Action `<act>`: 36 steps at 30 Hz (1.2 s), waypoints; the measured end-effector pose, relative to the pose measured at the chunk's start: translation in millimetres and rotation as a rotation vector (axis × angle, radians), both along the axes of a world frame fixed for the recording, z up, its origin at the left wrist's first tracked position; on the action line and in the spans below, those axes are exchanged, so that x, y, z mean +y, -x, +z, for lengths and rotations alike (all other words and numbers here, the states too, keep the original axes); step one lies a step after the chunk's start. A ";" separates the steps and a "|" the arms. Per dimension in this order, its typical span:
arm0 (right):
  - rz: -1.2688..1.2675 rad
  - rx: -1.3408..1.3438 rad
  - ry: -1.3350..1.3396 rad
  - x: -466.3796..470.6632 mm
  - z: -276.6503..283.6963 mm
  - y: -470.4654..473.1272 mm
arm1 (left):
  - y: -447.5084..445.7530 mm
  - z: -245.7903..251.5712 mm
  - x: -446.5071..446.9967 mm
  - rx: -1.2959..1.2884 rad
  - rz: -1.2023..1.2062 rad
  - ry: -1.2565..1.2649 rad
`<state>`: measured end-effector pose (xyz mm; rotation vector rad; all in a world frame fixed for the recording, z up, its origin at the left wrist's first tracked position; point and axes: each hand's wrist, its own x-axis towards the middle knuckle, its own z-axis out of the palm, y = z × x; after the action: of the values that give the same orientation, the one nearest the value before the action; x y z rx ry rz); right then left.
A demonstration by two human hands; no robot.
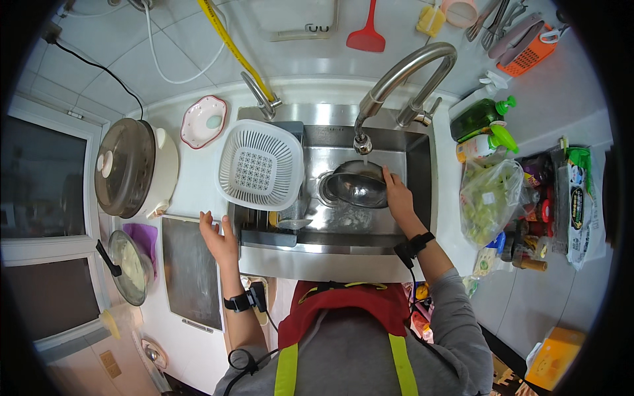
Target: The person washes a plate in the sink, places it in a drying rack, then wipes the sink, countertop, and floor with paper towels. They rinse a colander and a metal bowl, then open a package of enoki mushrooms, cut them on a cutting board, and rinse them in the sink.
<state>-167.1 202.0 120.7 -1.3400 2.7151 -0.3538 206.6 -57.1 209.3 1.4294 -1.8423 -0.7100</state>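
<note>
My right hand [399, 198] grips the right rim of a shiny metal bowl [359, 190], tilted inside the stainless steel sink [354, 225]. Directly above it hangs the spout of a curved metal faucet [396, 79], and a thin stream of water falls into the bowl. My left hand [219, 241] is raised with fingers apart and holds nothing. It is between a dark rectangular board [190, 272] and the sink's left edge. Just beyond that hand, a white plastic colander basket [255, 171] rests over the left part of the sink.
Under the basket, a grey rack [270, 237] holds a metal blade [294, 224]. A lidded electric pot [126, 168], a scalloped dish [203, 121] and a glass-lidded bowl [130, 267] stand at left. Along the right are a green pump bottle [478, 119], a spray bottle [478, 146] and bagged grapes [488, 200].
</note>
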 end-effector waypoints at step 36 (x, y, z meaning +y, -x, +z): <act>-0.432 -0.099 0.500 137.0 67.1 27.1 | 148.4 39.4 97.4 0.022 -0.735 -0.038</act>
<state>-194.2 339.0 187.8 -0.7510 2.9211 -1.1608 58.2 40.2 248.8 0.7253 -2.3524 -1.1004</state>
